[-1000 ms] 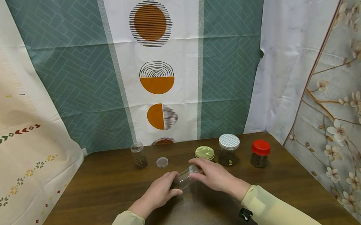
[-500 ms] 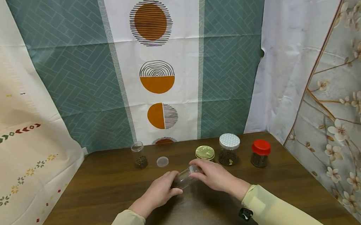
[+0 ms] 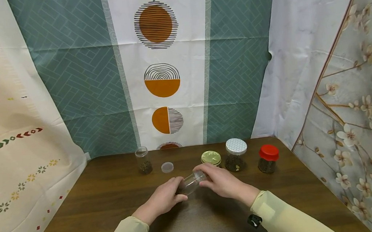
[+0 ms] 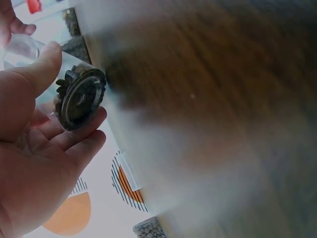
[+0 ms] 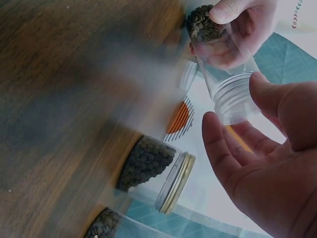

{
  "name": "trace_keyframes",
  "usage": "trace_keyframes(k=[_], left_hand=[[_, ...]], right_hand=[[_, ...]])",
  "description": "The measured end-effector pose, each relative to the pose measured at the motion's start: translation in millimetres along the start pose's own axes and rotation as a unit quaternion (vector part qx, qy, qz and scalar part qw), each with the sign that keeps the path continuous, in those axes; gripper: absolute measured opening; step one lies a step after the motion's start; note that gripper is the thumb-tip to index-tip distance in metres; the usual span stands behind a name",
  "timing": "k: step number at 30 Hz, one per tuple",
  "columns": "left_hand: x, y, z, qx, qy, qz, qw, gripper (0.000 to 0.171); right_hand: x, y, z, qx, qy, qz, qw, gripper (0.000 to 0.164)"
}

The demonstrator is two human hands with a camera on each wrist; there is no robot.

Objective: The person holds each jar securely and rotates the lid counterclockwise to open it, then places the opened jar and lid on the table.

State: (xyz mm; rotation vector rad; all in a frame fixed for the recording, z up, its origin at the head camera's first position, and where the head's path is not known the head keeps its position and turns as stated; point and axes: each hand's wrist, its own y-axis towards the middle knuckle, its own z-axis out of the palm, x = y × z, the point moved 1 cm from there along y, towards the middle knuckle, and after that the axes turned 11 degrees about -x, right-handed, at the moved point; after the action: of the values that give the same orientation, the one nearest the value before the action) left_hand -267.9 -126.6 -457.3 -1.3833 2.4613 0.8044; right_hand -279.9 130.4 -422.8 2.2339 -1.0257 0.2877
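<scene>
On my head feed, the held jar (image 3: 190,184) lies tilted in front of me, its ridged end toward 2 o'clock. My left hand (image 3: 167,195) is clamped around the base end, and my right hand (image 3: 220,180) pinches the ridged end. To do this finger work well, I'd want a firm brace on the left and an even squeeze across the ring, turning any twist squarely about the jar's axis.

Around the held jar on the tabletop (image 3: 97,203), a loose clear disc (image 3: 167,167) lies near at 10 o'clock. Beyond it, on that line, stands a clear jar (image 3: 143,161), brown bits in its lower part. The gold-lidded jar (image 3: 211,158) sits between 1 and 2, the white-topped jar (image 3: 236,156) at 2 and the red-lidded jar (image 3: 268,158) nearer 3; dark contents show in the last two.

My left wrist feed shows the base at 10 o'clock, with dark pieces inside around its edge.

On my right wrist feed, brown seed-like pieces gather at the base end, toward 12 o'clock. I'd avoid raising that end, since they could slide. I can't tell whether the ridged end is capped.
</scene>
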Motion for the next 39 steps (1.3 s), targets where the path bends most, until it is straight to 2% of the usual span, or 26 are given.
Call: trace_keyframes(k=[7,16,26,39], left_hand=[[3.3,-1.2,0.6,-0.006,0.010,0.002,0.9999,0.049],[9.6,-3.6,-2.6,-0.013,0.008,0.000,0.9999,0.045],[13.9,-4.1,-4.5,0.007,-0.005,-0.034,0.9994,0.047],[21.7,-11.0,-10.8,-0.007,-0.028,-0.035,0.9990,0.047]], right_hand=[[1.2,0.7,-1.5,0.008,0.005,-0.002,1.000,0.043],[4.1,4.0,-3.3,-0.005,-0.004,0.005,1.000,0.044],[5.7,4.0,-1.3,-0.018,-0.022,0.027,0.999,0.042],[4.5,3.6,3.3,-0.023,-0.045,0.021,0.998,0.040]])
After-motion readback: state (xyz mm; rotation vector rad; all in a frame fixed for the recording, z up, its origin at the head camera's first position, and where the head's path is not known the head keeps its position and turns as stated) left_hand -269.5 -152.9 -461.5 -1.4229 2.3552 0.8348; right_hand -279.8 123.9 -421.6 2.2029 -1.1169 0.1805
